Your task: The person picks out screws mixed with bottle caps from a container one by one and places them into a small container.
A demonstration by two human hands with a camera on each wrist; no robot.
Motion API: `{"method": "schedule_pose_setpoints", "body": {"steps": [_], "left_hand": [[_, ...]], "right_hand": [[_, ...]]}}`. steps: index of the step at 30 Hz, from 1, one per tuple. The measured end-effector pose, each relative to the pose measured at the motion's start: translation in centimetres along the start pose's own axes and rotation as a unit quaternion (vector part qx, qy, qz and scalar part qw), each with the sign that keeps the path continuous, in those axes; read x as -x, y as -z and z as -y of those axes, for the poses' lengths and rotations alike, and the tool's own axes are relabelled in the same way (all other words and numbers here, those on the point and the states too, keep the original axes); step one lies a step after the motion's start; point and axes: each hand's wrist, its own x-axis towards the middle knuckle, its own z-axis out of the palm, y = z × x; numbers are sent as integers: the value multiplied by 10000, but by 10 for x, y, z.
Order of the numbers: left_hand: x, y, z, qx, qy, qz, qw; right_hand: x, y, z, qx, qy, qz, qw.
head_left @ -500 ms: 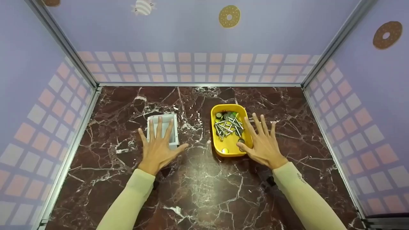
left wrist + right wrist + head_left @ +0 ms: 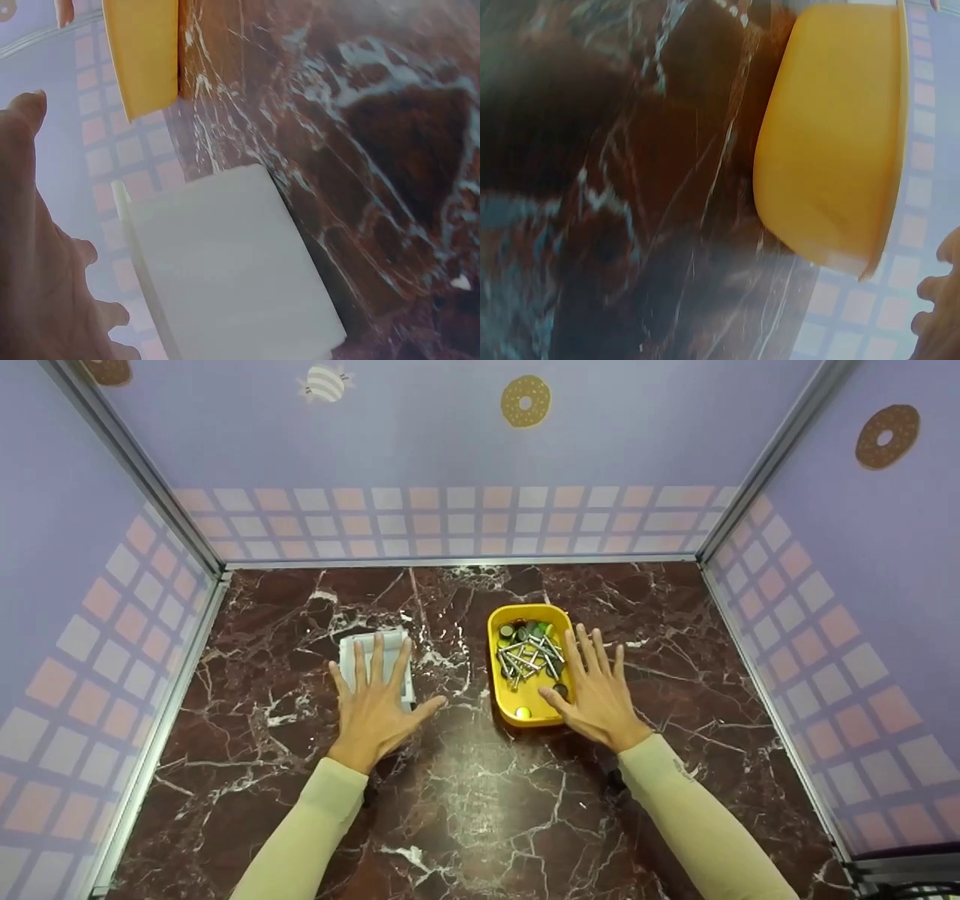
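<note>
My left hand (image 2: 375, 709) is spread flat above a white box (image 2: 349, 649), whose front part it hides in the head view. The left wrist view shows the white box (image 2: 232, 262) from its side, with the hand apart from it, above the rim. My right hand (image 2: 604, 697) hovers with straight fingers over the right edge of a yellow tub (image 2: 536, 712). Silvery screws (image 2: 525, 656) lie heaped in the tub among dark round discs (image 2: 508, 631) and a bit of green. In the right wrist view the fingers stay clear of the yellow tub (image 2: 829, 142). Both hands hold nothing.
A dark red marbled tabletop (image 2: 480, 825) carries both containers, with a gap between them. Purple panels with checkered bands stand at the back (image 2: 420, 457), left and right, framed by metal rails (image 2: 465, 562).
The head view has shifted slightly, so the tub and right hand appear a little further left. Both hands remain spread over the containers, and nothing has been taken hold of.
</note>
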Motion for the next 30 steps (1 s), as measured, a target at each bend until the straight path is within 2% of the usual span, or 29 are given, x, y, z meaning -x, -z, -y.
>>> {"method": "schedule_pose_setpoints", "body": {"steps": [8,15,23,30], "left_hand": [[3,-2,-16,40,-81,-68,9999],[-6,-5,-37,148,-336,-11,9993],[-8,-12,-54,92,-469,26,9989],[-15,-17,-70,-125,-586,166,9981]], "right_hand": [[-6,-13,2,39,-84,226,9997],[-2,-17,-5,38,-123,353,9993],[-4,-22,-7,94,-110,477,9988],[-8,-19,-9,-121,-296,592,9977]]}}
